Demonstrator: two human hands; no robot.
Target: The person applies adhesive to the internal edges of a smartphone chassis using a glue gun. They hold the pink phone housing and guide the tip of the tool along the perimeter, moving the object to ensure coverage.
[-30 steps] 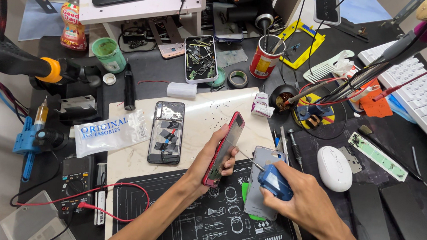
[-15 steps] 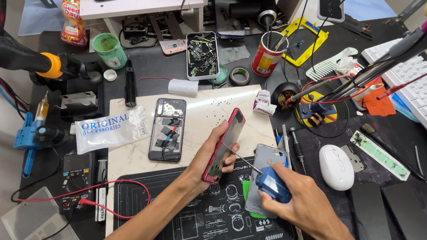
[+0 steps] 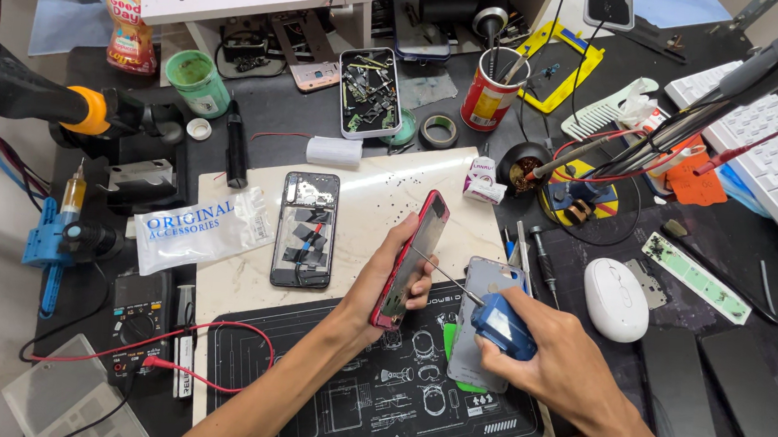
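Lying at the far left, a clear plastic pouch [image 3: 201,229] with blue lettering rests beside an opened phone [image 3: 305,229]. Right of it, the left hand [image 3: 392,277] grips a red-edged phone [image 3: 411,259] tilted on edge. The right hand [image 3: 553,355] closes around a blue screwdriver [image 3: 500,324], tip touching that phone.

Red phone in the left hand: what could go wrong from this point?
1. The left hand holds the red phone on edge in mid-air, unsupported; pressure from the blue screwdriver in the right hand could make the tip slip and scratch it.
2. The opened phone lies exposed beside the left forearm, so a nudge might disturb it.
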